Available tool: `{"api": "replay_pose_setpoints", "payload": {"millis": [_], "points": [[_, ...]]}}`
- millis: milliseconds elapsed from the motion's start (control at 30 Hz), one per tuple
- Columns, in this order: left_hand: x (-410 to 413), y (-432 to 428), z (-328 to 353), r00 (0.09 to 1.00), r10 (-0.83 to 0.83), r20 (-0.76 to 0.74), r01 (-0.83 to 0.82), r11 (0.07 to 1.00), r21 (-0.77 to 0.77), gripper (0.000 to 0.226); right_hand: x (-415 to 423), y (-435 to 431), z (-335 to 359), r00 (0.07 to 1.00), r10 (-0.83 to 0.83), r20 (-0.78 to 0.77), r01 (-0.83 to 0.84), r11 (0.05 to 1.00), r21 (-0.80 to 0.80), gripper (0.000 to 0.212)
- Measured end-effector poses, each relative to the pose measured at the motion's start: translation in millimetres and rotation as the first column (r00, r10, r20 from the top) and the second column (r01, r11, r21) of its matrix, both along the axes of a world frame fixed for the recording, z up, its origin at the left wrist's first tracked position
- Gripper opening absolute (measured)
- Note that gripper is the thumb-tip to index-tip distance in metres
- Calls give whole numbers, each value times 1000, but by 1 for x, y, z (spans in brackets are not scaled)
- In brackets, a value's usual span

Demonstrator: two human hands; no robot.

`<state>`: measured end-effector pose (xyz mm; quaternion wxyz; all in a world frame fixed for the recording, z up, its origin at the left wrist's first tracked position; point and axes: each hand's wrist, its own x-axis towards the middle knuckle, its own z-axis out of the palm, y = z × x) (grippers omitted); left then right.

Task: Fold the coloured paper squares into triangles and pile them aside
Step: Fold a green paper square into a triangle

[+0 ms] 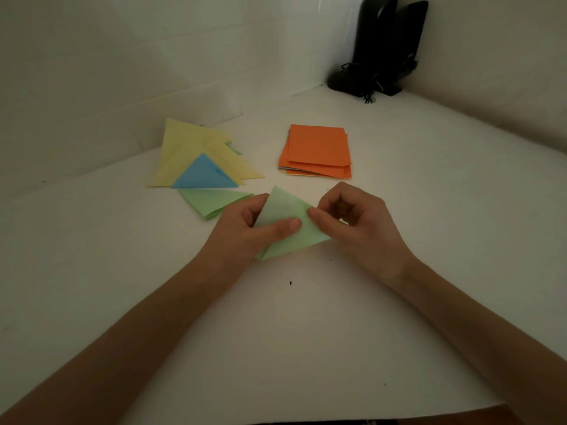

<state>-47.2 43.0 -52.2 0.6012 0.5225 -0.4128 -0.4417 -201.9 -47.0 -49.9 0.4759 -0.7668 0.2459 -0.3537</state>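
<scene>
Head view, held green triangle (284, 204), one corner pointing away

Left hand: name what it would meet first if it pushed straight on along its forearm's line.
The left hand grips the green paper; straight on, it would probably meet the right hand first, then the orange stack. Depth is unclear.

- A white bench (306, 348) fills the view and meets pale walls (122, 56) at 11 and 2 o'clock.
- Two black upright devices (372, 41) stand side by side in the corner at 1 o'clock, with thin black cable (369, 95) tangled at their base.
- A small dark speck (290, 283) lies on the bench just below centre.
</scene>
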Motion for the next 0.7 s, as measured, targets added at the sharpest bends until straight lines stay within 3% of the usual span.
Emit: {"api": "replay_pose_setpoints", "payload": {"millis": [100,233,500,700], "points": [[0,1,0,1000,1,-18,-1,1000,-26,20,1,0,-1,999,10,48,-12,999,50,14],[0,4,4,999,-36,-4,36,999,-39,29,1,1,2,998,42,48,-42,999,4,16],[-2,5,3,979,22,201,3,993,-119,9,-1,3,3,998,68,-10,-68,997,-21,20],[-4,3,1,953,71,295,-29,989,-144,19,0,2,1,997,30,-69,-32,999,-33,13]]}}
